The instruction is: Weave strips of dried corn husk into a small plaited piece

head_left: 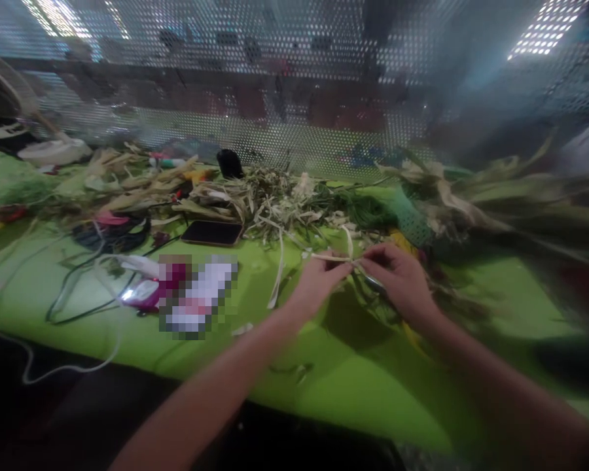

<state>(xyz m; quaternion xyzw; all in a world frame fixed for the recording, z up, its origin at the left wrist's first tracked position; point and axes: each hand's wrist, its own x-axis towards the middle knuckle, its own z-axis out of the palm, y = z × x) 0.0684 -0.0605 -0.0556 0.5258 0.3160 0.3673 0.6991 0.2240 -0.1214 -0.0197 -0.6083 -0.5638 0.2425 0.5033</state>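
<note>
My left hand [322,280] and my right hand [396,273] meet fingertip to fingertip above the green table [324,386]. Between them runs a pale strip of dried husk [349,243], pinched by both hands, with one end standing up and another crossing over the left fingers. Below the right fingers is a small shiny, dark-edged thing that I cannot make out. Another pale strip [277,275] hangs from the pile left of my hands.
Behind my hands lies a heap of dried husk scraps [275,203], with green thread [368,208] beside it. To the left are a dark phone [212,233], a magenta device [150,293] and cables. Long husks [500,196] spread at right. Perforated metal sheet [285,85] stands behind.
</note>
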